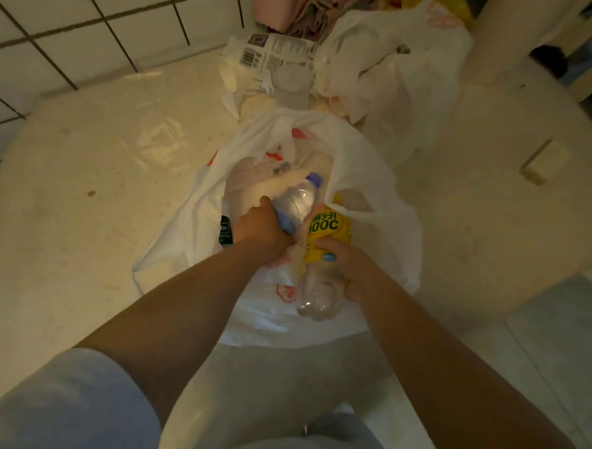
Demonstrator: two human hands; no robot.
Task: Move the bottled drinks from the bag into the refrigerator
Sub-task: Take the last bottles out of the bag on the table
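A white plastic bag point(369, 180) lies open on a round pale table point(84, 185), near its front edge. My left hand point(262, 227) grips a clear water bottle point(297, 198) with a blue cap and blue label, inside the bag's mouth. Beside it, my right hand point(345, 266) grips a bottle with a yellow label point(326, 239), its clear base pointing toward me over the bag's near rim. Pale packages lie deeper in the bag. The refrigerator is not in view.
More crumpled white bags point(398, 68), a printed package point(279, 57) and pink cloth point(292, 4) are piled at the table's far side. A tiled wall point(75, 17) stands on the left. A small cream block point(544, 162) lies on the right of the table.
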